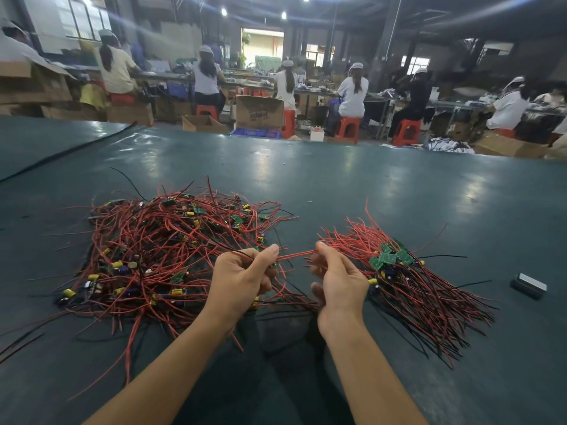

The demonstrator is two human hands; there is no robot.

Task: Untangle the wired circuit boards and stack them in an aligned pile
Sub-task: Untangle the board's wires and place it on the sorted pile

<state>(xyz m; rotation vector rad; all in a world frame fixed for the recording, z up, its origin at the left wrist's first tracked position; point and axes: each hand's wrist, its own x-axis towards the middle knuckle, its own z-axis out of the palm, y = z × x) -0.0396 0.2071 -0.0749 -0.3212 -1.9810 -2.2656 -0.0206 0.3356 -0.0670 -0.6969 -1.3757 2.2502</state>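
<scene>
A small grey block [528, 285] lies on the green table [337, 179]; beyond the table stand a cardboard box [259, 113] and red stools [346, 128].

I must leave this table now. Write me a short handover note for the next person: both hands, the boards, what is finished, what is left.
Left hand grips a red wire at the edge of the tangled heap. Right hand pinches the same wire farther along.
Done: a roughly aligned sorted pile of boards lies to the right, wires fanned out.
Left: most boards are in the heap; free this one, then add it to the pile.
</scene>
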